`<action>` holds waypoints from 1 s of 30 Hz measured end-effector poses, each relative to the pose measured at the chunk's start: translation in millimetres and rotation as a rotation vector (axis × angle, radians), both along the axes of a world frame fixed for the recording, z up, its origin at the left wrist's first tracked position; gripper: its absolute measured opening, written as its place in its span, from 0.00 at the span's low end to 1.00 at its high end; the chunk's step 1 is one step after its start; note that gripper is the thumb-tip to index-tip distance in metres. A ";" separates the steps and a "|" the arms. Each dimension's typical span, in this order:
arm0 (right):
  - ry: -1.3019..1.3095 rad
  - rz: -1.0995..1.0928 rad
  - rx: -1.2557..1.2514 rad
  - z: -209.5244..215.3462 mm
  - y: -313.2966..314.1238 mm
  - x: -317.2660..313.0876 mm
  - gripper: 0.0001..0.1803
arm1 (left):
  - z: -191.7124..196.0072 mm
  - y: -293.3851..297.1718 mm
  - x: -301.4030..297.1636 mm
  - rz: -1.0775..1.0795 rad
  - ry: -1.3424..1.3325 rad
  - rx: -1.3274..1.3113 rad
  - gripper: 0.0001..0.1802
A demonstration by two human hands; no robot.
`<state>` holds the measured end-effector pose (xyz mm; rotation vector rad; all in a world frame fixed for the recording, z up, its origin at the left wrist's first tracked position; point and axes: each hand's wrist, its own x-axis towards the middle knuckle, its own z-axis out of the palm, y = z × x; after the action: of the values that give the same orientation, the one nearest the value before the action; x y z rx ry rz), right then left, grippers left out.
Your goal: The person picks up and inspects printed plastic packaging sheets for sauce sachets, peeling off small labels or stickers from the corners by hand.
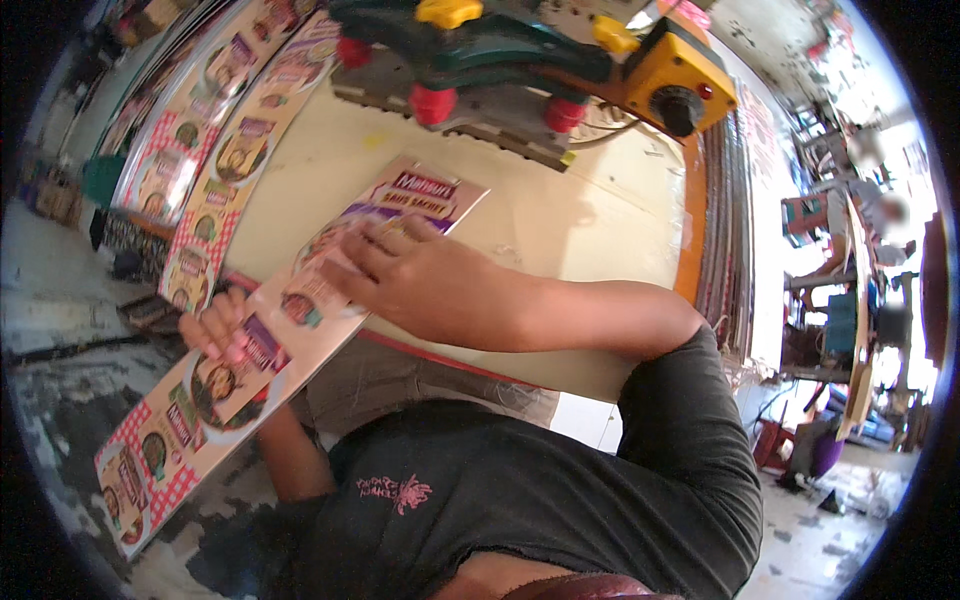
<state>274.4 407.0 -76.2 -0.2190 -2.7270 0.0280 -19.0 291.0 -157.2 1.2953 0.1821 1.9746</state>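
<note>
A long printed packaging strip (300,300), with food pictures and red checks, slants from the worktable down past its near-left edge. My left hand (215,325) grips it partway along, fingers curled over its far edge; my left forearm passes beneath it. My right hand (405,265) lies palm down on the strip's upper part, fingers slightly bent and apart against the printed face. The right thumb is hard to make out. Beyond the strip's upper end stands a dark green machine head (500,55) with red round pads and a metal bar below.
More printed strips (225,170) lie in rows at the left of the pale worktable (590,240). A yellow control box (680,78) with a black knob sits at the far right. Stacked sheets (725,220) stand beside the table's right edge. Other people are in the background.
</note>
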 end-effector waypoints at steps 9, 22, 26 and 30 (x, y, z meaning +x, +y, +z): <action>0.309 -0.100 -0.003 0.7 6.4 -19.0 0.28 | 39.4 -13.1 62.7 0.446 -0.242 -0.612 0.65; 0.378 0.145 -0.228 -17.1 2.0 -29.4 0.32 | 34.2 -22.7 68.1 0.794 -0.311 -0.636 0.26; 0.420 0.007 -0.318 -21.0 21.7 -30.6 0.25 | 42.5 -40.1 20.4 0.939 -0.294 -0.559 0.28; 0.472 -0.130 -0.658 -25.6 34.8 -31.2 0.21 | 43.4 -49.0 -1.0 0.974 -0.310 -0.485 0.29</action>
<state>243.2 441.8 -101.8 -0.4984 -2.1430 0.8327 -20.0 242.0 -113.9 0.5791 1.2369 2.6301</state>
